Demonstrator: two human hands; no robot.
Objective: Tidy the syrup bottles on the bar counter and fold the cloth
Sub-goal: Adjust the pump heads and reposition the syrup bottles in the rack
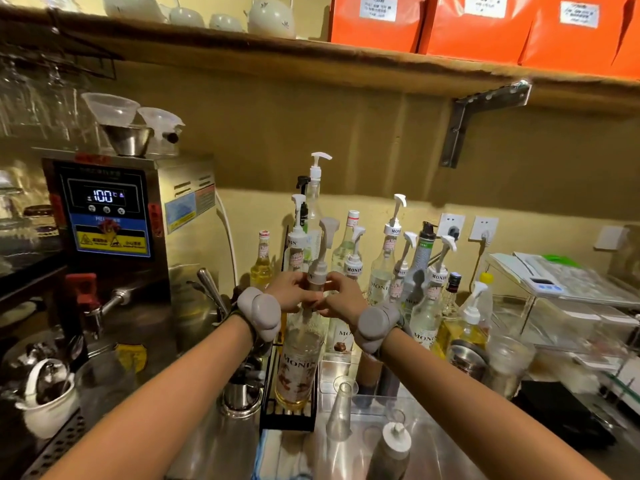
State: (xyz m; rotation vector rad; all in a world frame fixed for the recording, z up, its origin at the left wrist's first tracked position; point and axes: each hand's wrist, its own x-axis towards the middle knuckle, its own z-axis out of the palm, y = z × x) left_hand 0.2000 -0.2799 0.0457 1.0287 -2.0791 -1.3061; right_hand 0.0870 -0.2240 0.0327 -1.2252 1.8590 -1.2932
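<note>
Both your hands grasp one syrup bottle [300,355] at the neck: left hand [290,289] and right hand [341,295] pinch just under the pump. Bottle stands upright in the black rack [287,415], long axis vertical, straight below your grip, equally near both hands.

Dim, warm yellowish light — wide-angle bending at edges, corners perhaps motion-blurred, glare on steel.

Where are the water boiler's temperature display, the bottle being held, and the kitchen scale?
temperature display [104,196], head view, on its lit digits.
held syrup bottle [299,362], head view, on its label.
kitchen scale [547,285], head view, on its front panel.
</note>
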